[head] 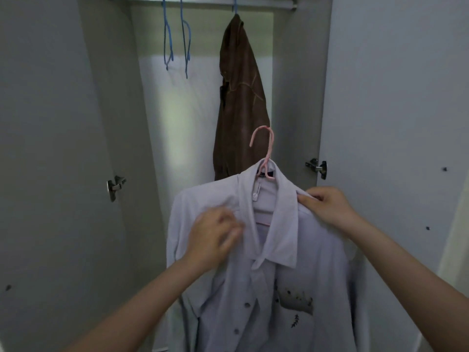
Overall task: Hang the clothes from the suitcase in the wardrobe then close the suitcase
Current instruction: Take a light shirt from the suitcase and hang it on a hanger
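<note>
A pale lilac button-up shirt (291, 288) with a dark embroidered chest pocket hangs on a pink hanger (266, 148), held up in front of the open wardrobe. My left hand (215, 235) pinches the shirt's left collar and shoulder cloth; it is blurred. My right hand (327, 207) grips the shirt's right shoulder over the hanger's arm. The hanger's hook stands free in the air, well below the wardrobe rail (203, 0). A brown leather jacket (238, 97) hangs from the rail on a blue hanger. The suitcase is out of view.
Two bare blue hangers (177, 39) hang on the rail's left part, with open space between them and the jacket. The left wardrobe door (50, 148) and the right wardrobe door (393, 110) stand open on either side, each with a metal hinge.
</note>
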Motion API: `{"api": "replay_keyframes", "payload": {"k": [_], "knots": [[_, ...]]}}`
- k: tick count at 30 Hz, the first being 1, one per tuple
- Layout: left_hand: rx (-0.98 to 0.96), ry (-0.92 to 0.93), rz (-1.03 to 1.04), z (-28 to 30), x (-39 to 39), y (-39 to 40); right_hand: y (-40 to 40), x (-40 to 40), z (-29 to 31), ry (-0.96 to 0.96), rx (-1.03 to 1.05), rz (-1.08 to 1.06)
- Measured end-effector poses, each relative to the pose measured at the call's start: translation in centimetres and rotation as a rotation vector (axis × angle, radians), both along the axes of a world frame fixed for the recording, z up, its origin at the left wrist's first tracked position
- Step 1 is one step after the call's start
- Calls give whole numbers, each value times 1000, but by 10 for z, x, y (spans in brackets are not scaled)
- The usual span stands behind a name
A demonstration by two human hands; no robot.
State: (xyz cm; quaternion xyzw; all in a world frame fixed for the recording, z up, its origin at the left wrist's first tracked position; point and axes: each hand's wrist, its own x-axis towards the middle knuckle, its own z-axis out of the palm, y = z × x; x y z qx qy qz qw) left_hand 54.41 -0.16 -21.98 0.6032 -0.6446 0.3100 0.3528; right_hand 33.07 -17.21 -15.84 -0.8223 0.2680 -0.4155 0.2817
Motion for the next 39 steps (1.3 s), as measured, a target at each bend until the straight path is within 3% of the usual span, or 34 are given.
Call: {"api": "replay_keyframes", "payload": {"k": [3,8,12,17,19,21,27,30,34,36,39], "knots": [[-225,254,189,28,12,-15,-1,-16,11,-26,7,15],[-85,27,269,55,43,-26,-3,-51,29,-69,29,13],[-35,435,77,63,70,-21,-12,-72,33,-55,39,-18],[104,710,-46,45,66,-16,-23,-87,34,-115,84,-9],[140,766,-7,27,56,-19,-27,-92,34,-162,120,5],[58,780,6,18,48,-21,-30,-97,36,-168,132,2],[-190,814,58,55,63,-10,-40,-122,40,-52,100,22],[-175,978,72,80,71,-14,-34,-120,39,-15,143,118],[-10,1085,154,93,74,-18,-23,-110,42,-90,236,219],[-50,1103,40,97,59,-18,-24,-107,42,-144,252,218],[-141,1165,-320,107,23,-13,-30,-105,43,-165,242,171]]}}
